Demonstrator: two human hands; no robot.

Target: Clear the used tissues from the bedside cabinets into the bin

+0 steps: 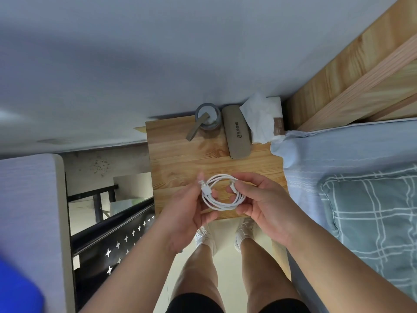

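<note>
Both hands are up over the near edge of the cabinet: the left hand (pixel 189 213) pinches one side of a coiled white charging cable (pixel 220 193) with its USB plug at the fingertips, and the right hand (pixel 264 204) is closed around the other side of the loop, the cable held in the air between them.

Now the surroundings, biggest first. At 3 o'clock lies the bed (pixel 352 159), pale blue sheet, with a grey-green pillow (pixel 372 222) crossed by white check lines. Above it, at 1 o'clock, runs a wood-grain headboard (pixel 352 71), long straight slats. Dead centre is the bedside cabinet (pixel 180 159), a flat knotty pine-look top with square edges; its middle is bare and its right edge touches the bedding. At 8 o'clock stands a black metal panel (pixel 117 240) punched with star shapes.

At the cabinet's far right corner, 1 o'clock, sits a soft tissue pack (pixel 266 118) with a crumpled white tissue sticking up; its brown label is unreadable. Touching its left side lies a taupe rounded case (pixel 237 134) with dark print, too small to read. At 12 o'clock stands a round grey-rimmed jar (pixel 208 118), a flat taupe strip leaning out of it.
</note>
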